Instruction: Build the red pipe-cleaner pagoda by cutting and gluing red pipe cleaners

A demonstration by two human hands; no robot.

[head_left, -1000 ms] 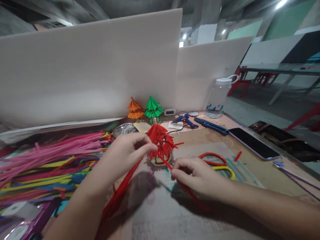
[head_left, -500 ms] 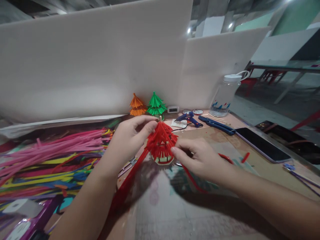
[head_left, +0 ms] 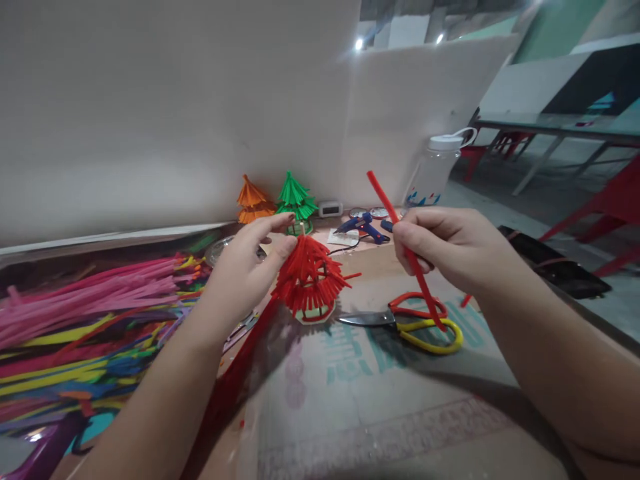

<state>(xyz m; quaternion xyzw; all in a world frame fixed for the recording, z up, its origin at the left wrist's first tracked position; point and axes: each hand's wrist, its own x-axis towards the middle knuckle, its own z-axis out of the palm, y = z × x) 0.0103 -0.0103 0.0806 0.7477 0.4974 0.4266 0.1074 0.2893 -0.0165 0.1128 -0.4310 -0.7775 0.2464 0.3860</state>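
A small tree of red pipe cleaners (head_left: 307,273) stands on a pale base, with a thin stick showing at its top. My left hand (head_left: 245,267) is at the tree's upper left side, thumb against or very near the red strands, index finger apart from the thumb. Raised to the right, my right hand (head_left: 440,243) pinches a red pipe cleaner (head_left: 383,193) that slants down toward the scissors. Those scissors (head_left: 367,319), with one red and one yellow handle, lie on the mat right of the tree. One red strand sticks out from the tree's right side.
Behind the tree stand an orange tree (head_left: 254,200) and a green tree (head_left: 295,197). A blue glue gun (head_left: 367,227), a small white device (head_left: 331,209) and a water bottle (head_left: 433,170) are along the divider (head_left: 175,120). Loose coloured pipe cleaners (head_left: 100,293) cover the left side.
My right hand has moved from the red tree up and to the right, holding a red pipe cleaner. The scissors have come into plain view. My left fingers stay near the tree's top.
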